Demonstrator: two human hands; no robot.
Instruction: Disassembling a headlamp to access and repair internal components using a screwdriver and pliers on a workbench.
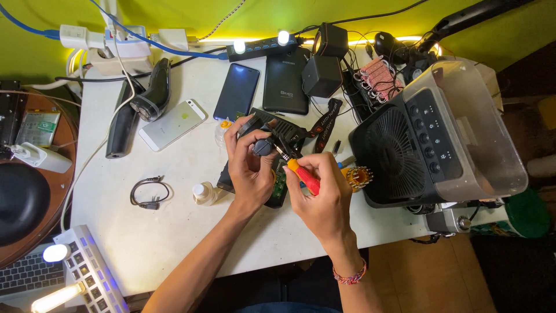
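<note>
Both bare forearms are reaching up from below, converging; the left hand (250, 165) is curling closed, the right hand (322, 197) is pinching, wrist bent.

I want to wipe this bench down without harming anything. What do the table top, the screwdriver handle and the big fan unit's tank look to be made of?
Table top: seemingly white laminate or painted board, matte and scuffed. Screwdriver in the right hand: handle looks like glossy red and yellow plastic, shaft bright metal. Fan unit: black matte plastic grille, and its tank is a clear, slightly cloudy plastic by its see-through walls.
</note>
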